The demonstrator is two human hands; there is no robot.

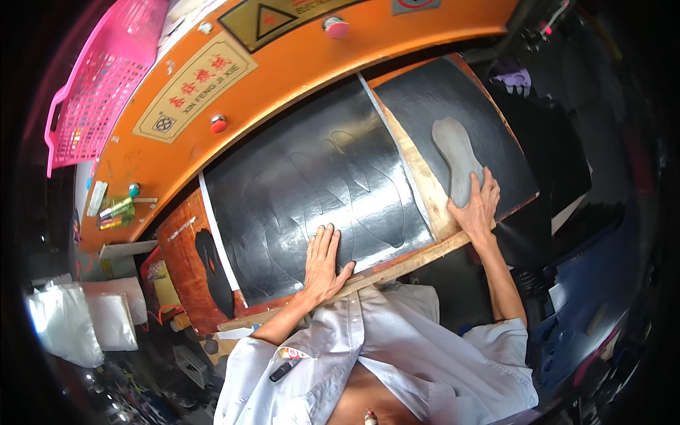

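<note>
Both my hands lie flat on the black sheets of the cutting bench.

A pink basket (99,85) sits far left above the orange machine housing (297,71). My left hand (322,265) rests open, fingers spread, gripping nothing, on the large black sheet (312,184) scored with sole outlines. My right hand (478,205) lies open, fingertips touching the lower end of the grey sole-shaped piece (457,156) on the smaller black sheet (439,99).

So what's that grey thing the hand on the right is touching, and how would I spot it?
Find the big orange machine with the black sheets on its bed. On the smaller black sheet at the right end lies a flat grey shoe-sole shape, with the right hand's fingertips on its lower end. It is the only pale, loose piece; the sole shapes on the big sheet under the left hand are just outlines.
</note>
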